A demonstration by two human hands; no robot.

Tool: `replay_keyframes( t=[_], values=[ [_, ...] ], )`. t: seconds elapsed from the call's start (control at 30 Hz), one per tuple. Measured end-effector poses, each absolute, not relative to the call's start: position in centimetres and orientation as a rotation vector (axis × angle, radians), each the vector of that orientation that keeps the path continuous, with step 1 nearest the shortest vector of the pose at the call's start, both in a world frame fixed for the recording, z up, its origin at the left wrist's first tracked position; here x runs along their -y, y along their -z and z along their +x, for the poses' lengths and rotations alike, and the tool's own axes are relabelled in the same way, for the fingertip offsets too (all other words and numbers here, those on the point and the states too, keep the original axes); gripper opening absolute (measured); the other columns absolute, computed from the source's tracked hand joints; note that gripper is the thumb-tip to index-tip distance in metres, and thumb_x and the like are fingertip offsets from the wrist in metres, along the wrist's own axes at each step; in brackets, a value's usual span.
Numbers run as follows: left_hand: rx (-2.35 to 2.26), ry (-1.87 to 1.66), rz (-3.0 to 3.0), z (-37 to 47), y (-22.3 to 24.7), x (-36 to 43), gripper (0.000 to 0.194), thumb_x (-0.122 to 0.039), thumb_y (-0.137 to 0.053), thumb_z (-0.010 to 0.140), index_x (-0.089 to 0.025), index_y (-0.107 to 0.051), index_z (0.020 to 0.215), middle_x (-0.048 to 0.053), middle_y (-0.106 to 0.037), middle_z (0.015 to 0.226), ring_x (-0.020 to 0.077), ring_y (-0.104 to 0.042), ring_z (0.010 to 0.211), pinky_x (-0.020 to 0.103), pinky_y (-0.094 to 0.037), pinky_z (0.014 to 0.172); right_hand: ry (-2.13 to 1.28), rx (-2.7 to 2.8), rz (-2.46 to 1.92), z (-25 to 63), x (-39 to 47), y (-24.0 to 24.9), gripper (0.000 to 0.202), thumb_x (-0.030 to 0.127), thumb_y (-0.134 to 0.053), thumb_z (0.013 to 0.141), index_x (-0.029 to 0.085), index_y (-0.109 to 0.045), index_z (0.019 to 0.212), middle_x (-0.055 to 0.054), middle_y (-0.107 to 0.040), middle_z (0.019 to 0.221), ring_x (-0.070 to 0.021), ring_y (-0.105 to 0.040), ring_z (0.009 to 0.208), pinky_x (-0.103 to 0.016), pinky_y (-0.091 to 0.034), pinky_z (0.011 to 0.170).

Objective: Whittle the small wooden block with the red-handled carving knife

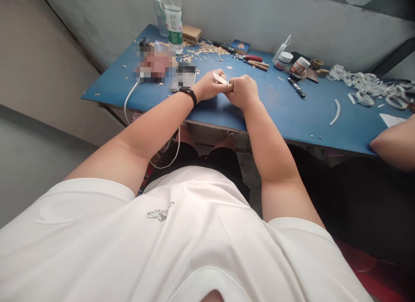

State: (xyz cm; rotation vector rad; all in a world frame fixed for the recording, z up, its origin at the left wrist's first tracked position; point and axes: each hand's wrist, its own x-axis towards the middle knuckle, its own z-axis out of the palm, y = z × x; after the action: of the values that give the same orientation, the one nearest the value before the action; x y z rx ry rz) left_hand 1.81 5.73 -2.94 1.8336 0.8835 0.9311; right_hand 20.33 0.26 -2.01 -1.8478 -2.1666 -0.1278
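Note:
Over the front part of the blue table (275, 116), my two hands meet. My left hand (209, 85), with a dark watch (188, 93) on its wrist, is closed around a small pale block (220, 79) that looks like wood. Part of the block is covered by my fingers. My right hand (243, 91) is closed in a fist against the block's right end, touching my left thumb. Whatever sits inside that fist is hidden by the fingers. A phone-like object (191, 78), partly pixelated, lies just left of my left hand.
Wood chips (207, 48) lie scattered at the back, near a plastic bottle (174, 29) and a wooden block (192, 33). Red-handled tool (253, 58), white jars (283, 60) and white strips (366, 83) lie farther right. Another person's arm (395, 144) rests at the right edge. A white cable (129, 98) hangs left.

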Motion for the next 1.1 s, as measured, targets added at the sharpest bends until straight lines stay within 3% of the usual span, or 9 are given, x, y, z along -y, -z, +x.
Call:
replay_keyframes(
  t=[0.37, 0.53, 0.73, 0.93, 1.1],
  values=[
    [-0.81, -0.97, 1.856, 2.0, 3.4, -6.7, 0.049, -0.004, -0.095, 0.093, -0.029, -0.054, 0.083, -0.006, -0.049, 0.081, 0.0153, -0.041, 0.082, 0.038, -0.04, 0.087, 0.14, 2.179, -1.809, 20.5, -0.8, 2.6, 0.03, 0.041, -0.071, 0.118, 0.021, -0.094, 0.117, -0.021, -0.09, 0.116, -0.044, -0.083, 0.118, -0.051, -0.062, 0.098],
    [-0.848, -0.91, 1.936, 1.4, 3.0, -6.0, 0.043, -0.012, -0.094, 0.094, -0.028, -0.056, 0.082, -0.003, -0.051, 0.079, 0.0174, -0.044, 0.086, 0.04, -0.04, 0.088, 0.175, 2.198, -1.804, 20.9, -1.2, 3.0, 0.032, 0.039, -0.07, 0.117, 0.019, -0.094, 0.119, -0.021, -0.091, 0.114, -0.0441, -0.084, 0.117, -0.051, -0.062, 0.097],
    [-0.903, -0.929, 1.887, 1.6, 3.2, -6.1, 0.051, -0.024, -0.102, 0.092, -0.029, -0.053, 0.079, -0.006, -0.049, 0.073, 0.0164, -0.049, 0.089, 0.037, -0.038, 0.087, 0.204, 2.067, -1.931, 20.1, -0.8, 2.8, 0.032, 0.037, -0.072, 0.116, 0.019, -0.097, 0.125, -0.022, -0.092, 0.12, -0.0459, -0.086, 0.119, -0.056, -0.065, 0.1],
    [-0.957, -0.965, 1.807, 2.1, 3.2, -6.9, 0.053, -0.016, -0.099, 0.095, -0.031, -0.051, 0.079, -0.005, -0.055, 0.075, 0.0178, -0.051, 0.091, 0.039, -0.043, 0.089, 0.169, 1.935, -2.067, 18.7, -0.1, 1.7, 0.041, 0.043, -0.067, 0.124, 0.016, -0.097, 0.129, -0.026, -0.091, 0.127, -0.0487, -0.087, 0.129, -0.059, -0.067, 0.108],
    [-1.131, -1.063, 1.879, 2.5, 3.4, -7.4, 0.066, -0.016, -0.111, 0.09, -0.028, -0.047, 0.082, -0.005, -0.054, 0.084, 0.0187, -0.052, 0.091, 0.039, -0.042, 0.091, 0.107, 1.884, -2.145, 19.2, -0.3, 1.7, 0.055, 0.055, -0.062, 0.126, 0.012, -0.095, 0.133, -0.025, -0.09, 0.123, -0.0481, -0.088, 0.128, -0.061, -0.068, 0.106]
  ],
)
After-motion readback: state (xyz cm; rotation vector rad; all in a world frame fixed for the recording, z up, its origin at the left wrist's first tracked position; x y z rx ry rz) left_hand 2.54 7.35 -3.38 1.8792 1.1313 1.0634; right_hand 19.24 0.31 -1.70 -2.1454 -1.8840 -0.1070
